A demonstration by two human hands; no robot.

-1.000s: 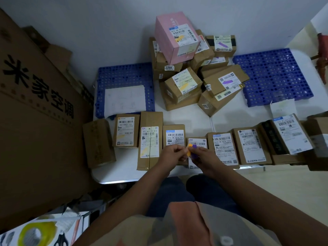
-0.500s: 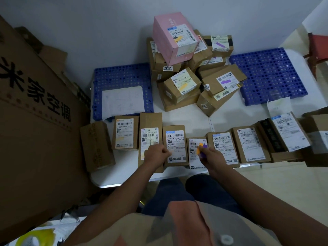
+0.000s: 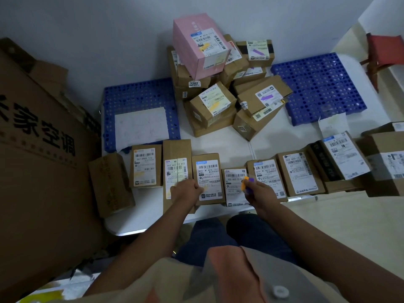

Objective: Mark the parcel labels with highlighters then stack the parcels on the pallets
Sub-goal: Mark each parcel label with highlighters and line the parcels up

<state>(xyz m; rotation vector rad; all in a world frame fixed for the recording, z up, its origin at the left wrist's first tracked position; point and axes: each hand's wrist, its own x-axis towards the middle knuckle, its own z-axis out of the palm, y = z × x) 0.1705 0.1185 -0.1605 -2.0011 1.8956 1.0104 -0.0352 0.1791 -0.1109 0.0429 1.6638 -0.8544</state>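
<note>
Right hand (image 3: 259, 193) curled round 2 highlighters (image 3: 247, 182), orange and purple tips poking above small parcel label (image 3: 235, 185). Left hand (image 3: 185, 192) fisted, yellow tip at knuckles touching label of neighbouring parcel (image 3: 208, 178). Row of parcels along near edge of white table (image 3: 231, 149). Marked pile (image 3: 220, 84) behind, between 2 blue pallets (image 3: 317, 86). Big carton (image 3: 37, 149) at left.

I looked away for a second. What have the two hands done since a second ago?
The hands, together over the small parcel then, have parted. The left hand moved left with something yellow, its tip on the blue-tagged brown parcel's white label. The right hand holds the orange and purple highlighters. The row and the pile stayed put.
</note>
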